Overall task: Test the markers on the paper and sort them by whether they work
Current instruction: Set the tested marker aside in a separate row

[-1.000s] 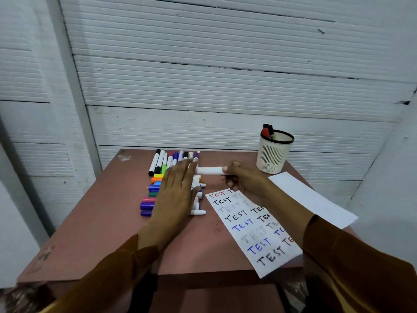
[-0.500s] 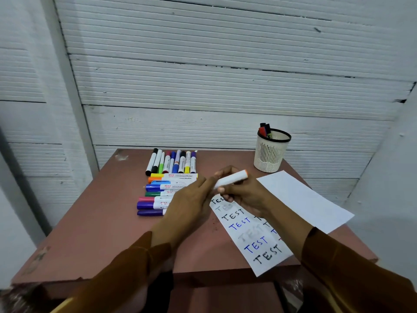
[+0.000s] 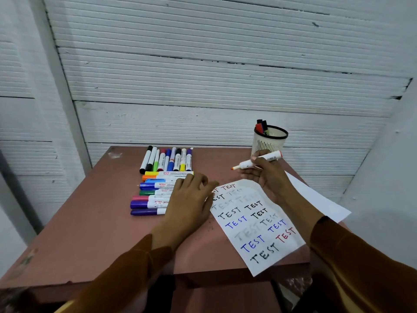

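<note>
My right hand (image 3: 268,175) grips an uncapped white marker with an orange tip (image 3: 257,161) above the table, tip pointing left, just beyond the test paper (image 3: 255,224). The paper is covered with "TEST" in black, blue, red and faint grey. My left hand (image 3: 191,199) rests at the paper's top-left corner with its fingers curled, partly covering a row of capped markers (image 3: 153,193). The orange marker's cap shows nowhere on the table and seems enclosed in my left fingers. A second row of markers (image 3: 167,160) lies at the table's far edge.
A white mesh pen cup (image 3: 269,141) holding a few markers stands at the far right of the reddish table (image 3: 90,222). A blank sheet (image 3: 320,199) lies under my right forearm. A white slatted wall rises right behind the table.
My left hand drew back from the marker's end and dropped to the paper's corner. The marker is now uncapped, and my right hand lifted it up and to the right.
</note>
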### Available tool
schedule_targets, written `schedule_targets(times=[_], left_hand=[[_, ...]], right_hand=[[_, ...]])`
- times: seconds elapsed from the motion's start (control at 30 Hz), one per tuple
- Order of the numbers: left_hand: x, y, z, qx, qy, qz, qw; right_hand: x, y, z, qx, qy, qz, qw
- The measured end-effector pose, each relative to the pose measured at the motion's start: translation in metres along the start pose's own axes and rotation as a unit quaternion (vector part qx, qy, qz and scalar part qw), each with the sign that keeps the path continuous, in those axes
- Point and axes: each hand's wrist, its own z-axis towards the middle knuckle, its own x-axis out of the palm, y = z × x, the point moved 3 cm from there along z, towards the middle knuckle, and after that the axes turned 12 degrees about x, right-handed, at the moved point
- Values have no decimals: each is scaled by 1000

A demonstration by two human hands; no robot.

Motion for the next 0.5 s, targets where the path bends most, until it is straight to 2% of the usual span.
schedule_targets(times=[0.2, 0.33, 0.5], left_hand=[[10, 4, 0, 7, 62, -10, 998], [9, 3, 1, 14, 72, -18, 997], [9, 3, 1, 16, 76, -18, 997]], right_hand=[[-13, -5, 11, -65, -113, -102, 986], [-22, -20, 17, -56, -182, -182, 965], [-23, -33, 15, -44, -204, -218, 953]])
